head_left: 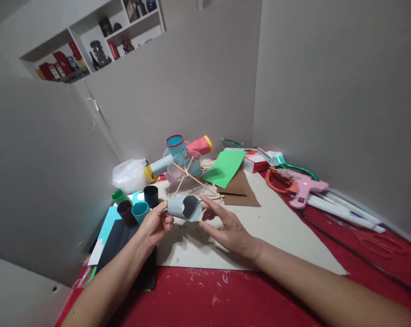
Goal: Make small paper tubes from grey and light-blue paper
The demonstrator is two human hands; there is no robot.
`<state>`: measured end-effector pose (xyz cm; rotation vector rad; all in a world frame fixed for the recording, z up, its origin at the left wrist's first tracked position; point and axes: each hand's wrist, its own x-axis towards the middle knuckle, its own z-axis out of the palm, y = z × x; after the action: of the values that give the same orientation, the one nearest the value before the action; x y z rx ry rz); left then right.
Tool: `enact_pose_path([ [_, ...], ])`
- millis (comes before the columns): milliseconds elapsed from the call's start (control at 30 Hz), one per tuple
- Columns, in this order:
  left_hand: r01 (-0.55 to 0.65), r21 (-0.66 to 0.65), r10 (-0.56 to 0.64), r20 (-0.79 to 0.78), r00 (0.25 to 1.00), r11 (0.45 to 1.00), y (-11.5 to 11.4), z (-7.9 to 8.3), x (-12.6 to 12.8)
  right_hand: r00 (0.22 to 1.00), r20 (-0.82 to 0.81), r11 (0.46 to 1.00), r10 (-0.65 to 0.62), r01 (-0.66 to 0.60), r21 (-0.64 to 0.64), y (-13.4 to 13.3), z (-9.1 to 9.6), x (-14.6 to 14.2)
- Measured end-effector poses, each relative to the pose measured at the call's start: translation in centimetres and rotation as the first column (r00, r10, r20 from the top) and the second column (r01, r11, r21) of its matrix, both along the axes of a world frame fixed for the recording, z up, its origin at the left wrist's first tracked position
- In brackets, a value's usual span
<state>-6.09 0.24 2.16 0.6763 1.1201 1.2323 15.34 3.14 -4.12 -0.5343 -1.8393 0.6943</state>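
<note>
A small light blue paper cup with a cut-out opening lies on its side in the air between my hands. My left hand pinches its left end with closed fingers. My right hand is beside its right end, fingers stretched out and touching the rim. Just behind stands a model of wooden sticks carrying blue and pink cups. Below my hands lies a grey cardboard sheet on a red tablecloth.
Several small paper cups stand at the left, on blue and black paper. Green paper and brown paper lie behind. A pink glue gun, glue sticks, scissors and a white plastic bag line the back. Walls close in on three sides.
</note>
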Motion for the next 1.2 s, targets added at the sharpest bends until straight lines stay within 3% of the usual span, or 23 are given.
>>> enact_pose_path([
  [133,0.001,-0.027,-0.001,0.013,1.000,1.000,-0.2,-1.3,1.2,0.987,0.148,0.984,0.058,-0.082,0.160,0.0,-0.4,0.6],
  [267,0.023,-0.023,-0.024,-0.061,0.998,0.999,-1.1,-1.8,1.5,0.983,0.180,0.976,0.042,-0.079,0.203,0.2,-0.3,0.9],
  [367,-0.011,0.065,0.023,-0.186,0.982,0.998,-2.5,-1.3,0.5,0.985,0.174,0.983,0.018,-0.049,0.177,0.2,0.0,0.9],
  [467,-0.081,0.218,0.157,-0.355,0.921,0.972,-4.1,-0.3,-1.8,0.983,0.182,0.992,-0.012,-0.010,0.122,0.0,0.2,0.8],
  [567,-0.131,0.396,0.340,-0.521,0.783,0.909,-5.3,0.5,-5.0,0.978,0.206,0.998,-0.027,0.014,0.067,-0.2,0.1,0.5],
  [700,-0.152,0.585,0.575,-0.655,0.490,0.796,-5.7,0.8,-9.2,0.966,0.258,1.000,-0.026,0.021,0.021,-0.3,0.3,0.1],
  [767,-0.088,0.628,0.613,-0.705,0.356,0.773,-5.6,0.6,-10.7,0.952,0.305,1.000,-0.004,-0.001,0.015,0.0,0.7,-0.2],
  [967,0.203,0.515,0.498,-0.857,0.133,0.833,-5.1,-0.8,-11.8,0.880,0.466,0.995,0.089,-0.103,0.005,1.5,2.7,-1.7],
  [1200,0.248,0.394,0.410,-0.912,-0.016,0.885,-4.5,-2.2,-11.6,0.835,0.530,0.988,0.147,-0.150,-0.039,3.7,1.8,-4.8],
])
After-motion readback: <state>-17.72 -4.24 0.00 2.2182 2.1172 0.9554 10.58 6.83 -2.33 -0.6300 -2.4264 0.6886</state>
